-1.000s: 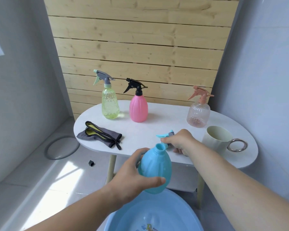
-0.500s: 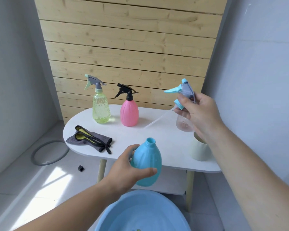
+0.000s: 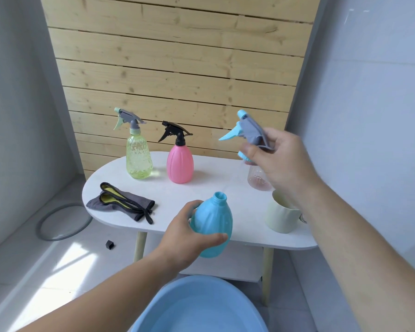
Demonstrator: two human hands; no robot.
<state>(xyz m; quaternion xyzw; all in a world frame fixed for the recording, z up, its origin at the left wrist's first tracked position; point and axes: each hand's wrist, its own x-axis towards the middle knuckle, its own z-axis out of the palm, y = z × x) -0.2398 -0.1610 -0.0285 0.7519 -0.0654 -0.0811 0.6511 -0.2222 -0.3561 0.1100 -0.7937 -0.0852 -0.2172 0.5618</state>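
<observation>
My left hand (image 3: 187, 236) grips a light blue spray bottle body (image 3: 212, 224) with its neck open, held upright in front of the white table (image 3: 201, 188). My right hand (image 3: 280, 161) holds the blue and grey trigger sprayer head (image 3: 246, 130) in the air above and to the right of the bottle, its nozzle pointing left. The head is apart from the bottle's neck.
On the table stand a green spray bottle (image 3: 138, 154), a pink spray bottle (image 3: 179, 161) and a clear pinkish one (image 3: 258, 178) partly behind my right hand. A grey cloth (image 3: 122, 203) and a pale cup (image 3: 280, 216) lie nearer. A blue basin (image 3: 197, 307) sits below.
My right hand lifted the sprayer head off the table and raised it up to the right, then tilted it slightly. The left hand kept holding the blue bottle.
</observation>
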